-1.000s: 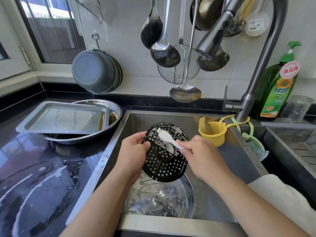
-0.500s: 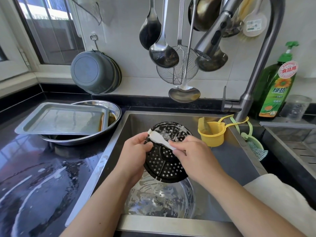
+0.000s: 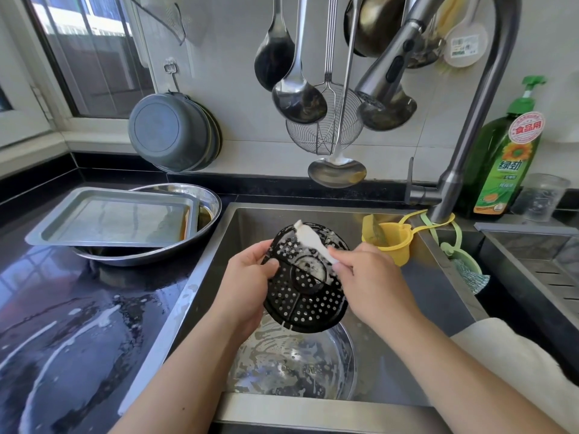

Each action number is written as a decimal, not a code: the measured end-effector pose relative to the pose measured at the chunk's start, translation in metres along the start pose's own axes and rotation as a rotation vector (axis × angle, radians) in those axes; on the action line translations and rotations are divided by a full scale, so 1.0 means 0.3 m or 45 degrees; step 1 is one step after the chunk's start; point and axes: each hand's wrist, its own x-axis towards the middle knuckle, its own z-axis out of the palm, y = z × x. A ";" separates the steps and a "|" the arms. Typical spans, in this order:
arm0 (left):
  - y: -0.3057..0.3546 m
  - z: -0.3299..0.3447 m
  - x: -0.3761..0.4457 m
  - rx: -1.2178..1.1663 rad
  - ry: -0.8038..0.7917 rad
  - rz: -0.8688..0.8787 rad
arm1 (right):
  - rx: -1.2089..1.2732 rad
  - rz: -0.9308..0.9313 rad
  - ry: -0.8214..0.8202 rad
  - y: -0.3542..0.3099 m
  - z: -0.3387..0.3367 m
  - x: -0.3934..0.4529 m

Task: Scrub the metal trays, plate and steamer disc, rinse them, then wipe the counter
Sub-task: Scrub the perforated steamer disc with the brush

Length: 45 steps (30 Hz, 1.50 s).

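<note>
Gripping a black steamer disc over the sink, left hand steadies it while right hand pinches a white cloth against it.

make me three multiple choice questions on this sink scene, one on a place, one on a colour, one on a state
1. Where does the rectangular metal tray lie?
A. across the round metal basin on the counter
B. flat in the sink
C. hanging on the wall

2. What colour is the steamer disc?
A. silver
B. black
C. yellow

3. What is the faucet doing?
A. running a full stream
B. spraying the counter
C. giving no visible water

Key:
1 A, the tray rests over the round metal basin left of the sink.
2 B, the perforated disc held by the left hand is black, with suds where the right hand works the white brush.
3 C, no stream shows under the spray head.
</note>
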 end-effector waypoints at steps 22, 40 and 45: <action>0.016 -0.002 -0.006 -0.030 0.071 0.023 | 0.016 -0.017 -0.044 -0.015 0.003 -0.003; 0.017 -0.002 -0.006 -0.103 0.086 0.047 | 0.043 -0.080 -0.133 -0.044 0.017 -0.021; 0.015 0.005 -0.007 -0.063 0.078 0.046 | -0.024 0.064 -0.024 -0.001 -0.008 0.002</action>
